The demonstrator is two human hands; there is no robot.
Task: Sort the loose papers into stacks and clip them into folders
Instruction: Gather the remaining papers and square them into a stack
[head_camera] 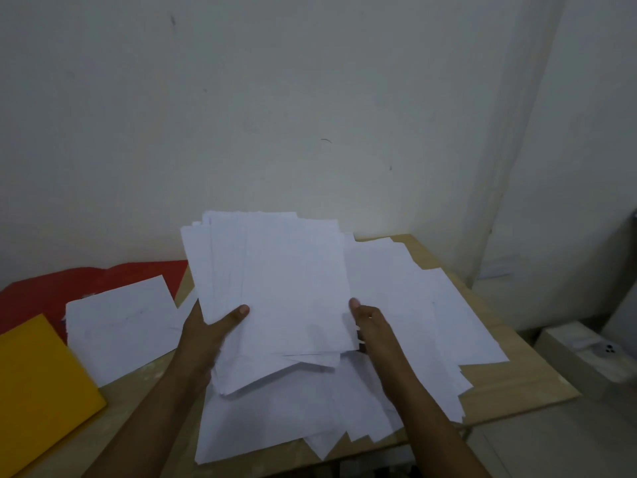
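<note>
Head view: you've got a thick bundle of white paper sheets (275,288) lifted over the pale wooden bench (499,384), your left hand (210,329) gripping its 8 o'clock edge, thumb on top, your right hand (370,320) pinching the 4 o'clock edge. Loose white sheets (413,305) sprawl beneath. At 9 o'clock lie a smaller white stack (120,326), a yellow folder (38,391) and a red folder (51,288).

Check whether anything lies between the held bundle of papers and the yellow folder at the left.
Yes: a separate stack of white sheets lies on the table between the held bundle and the yellow folder, overlapping the folder's edge.
</note>
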